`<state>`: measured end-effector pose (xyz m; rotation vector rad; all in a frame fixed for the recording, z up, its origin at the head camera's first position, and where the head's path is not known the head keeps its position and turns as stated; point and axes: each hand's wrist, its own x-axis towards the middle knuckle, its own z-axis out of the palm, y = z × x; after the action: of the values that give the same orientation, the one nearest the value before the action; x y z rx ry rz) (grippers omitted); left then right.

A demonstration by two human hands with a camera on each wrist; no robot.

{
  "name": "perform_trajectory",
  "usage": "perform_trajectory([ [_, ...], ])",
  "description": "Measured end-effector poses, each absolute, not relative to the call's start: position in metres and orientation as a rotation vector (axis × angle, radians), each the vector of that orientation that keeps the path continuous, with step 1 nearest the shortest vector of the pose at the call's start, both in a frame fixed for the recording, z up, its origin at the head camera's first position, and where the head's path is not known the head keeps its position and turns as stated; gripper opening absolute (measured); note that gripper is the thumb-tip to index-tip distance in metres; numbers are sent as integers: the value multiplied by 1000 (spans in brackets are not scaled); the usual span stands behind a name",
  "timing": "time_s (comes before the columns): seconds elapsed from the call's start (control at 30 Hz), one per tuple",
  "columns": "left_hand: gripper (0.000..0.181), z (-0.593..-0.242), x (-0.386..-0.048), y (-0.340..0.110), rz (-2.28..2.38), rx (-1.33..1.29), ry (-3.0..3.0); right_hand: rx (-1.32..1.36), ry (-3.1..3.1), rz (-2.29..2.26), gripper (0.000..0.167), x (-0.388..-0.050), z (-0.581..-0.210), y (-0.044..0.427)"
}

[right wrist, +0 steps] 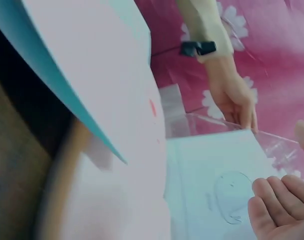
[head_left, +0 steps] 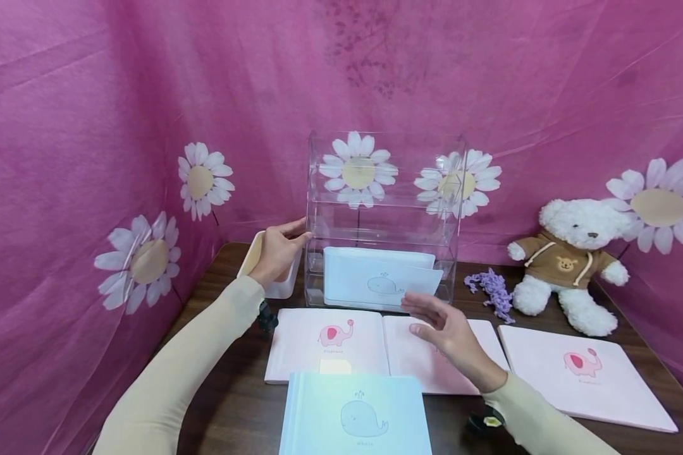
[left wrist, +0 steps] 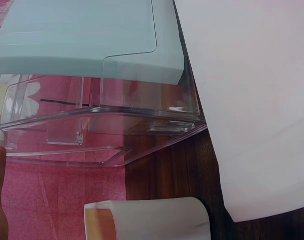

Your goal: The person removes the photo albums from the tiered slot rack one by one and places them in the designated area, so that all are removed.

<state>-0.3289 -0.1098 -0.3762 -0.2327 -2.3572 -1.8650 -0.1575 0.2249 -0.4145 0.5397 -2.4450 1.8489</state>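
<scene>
A clear plastic rack (head_left: 378, 221) with several tiers stands at the back. My left hand (head_left: 279, 249) grips its left side edge, with the fingertips at the panel. In the lowest tier sit pale blue whale booklets (head_left: 353, 278), one with its right corner jutting out askew. My right hand (head_left: 446, 335) hovers just before that corner, fingers extended and holding nothing; the right wrist view shows the fingertips (right wrist: 261, 187) beside the whale drawing. Nearest me lies a stack of pale blue whale booklets (head_left: 358, 417).
Pink elephant booklets (head_left: 330, 338) lie in front of the rack, with another pink elephant booklet (head_left: 589, 373) to the right. A white bin (head_left: 281, 287) stands left of the rack. Purple yarn (head_left: 492, 294) and a white teddy bear (head_left: 575, 259) are at the right. Pink flowered cloth (head_left: 250, 95) hangs behind.
</scene>
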Motion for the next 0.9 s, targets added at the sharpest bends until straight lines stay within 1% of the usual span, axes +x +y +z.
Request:
perform_trajectory([
  [0.1, 48, -378, -329, -109, -1867, -228, -2362, 564, -2425, 1874, 54, -165, -405, 229],
  [0.47, 48, -376, -330, -109, -1885, -204, -2362, 618, -2219, 1801, 54, -197, -371, 247],
  [0.73, 49, -374, -329, -110, -1880, -218, -2359, 690, -2133, 1702, 56, -219, -358, 251],
  [0.9, 49, -375, -329, -110, -1895, -215, -2357, 679, -2222, 1651, 58, -232, -354, 253],
])
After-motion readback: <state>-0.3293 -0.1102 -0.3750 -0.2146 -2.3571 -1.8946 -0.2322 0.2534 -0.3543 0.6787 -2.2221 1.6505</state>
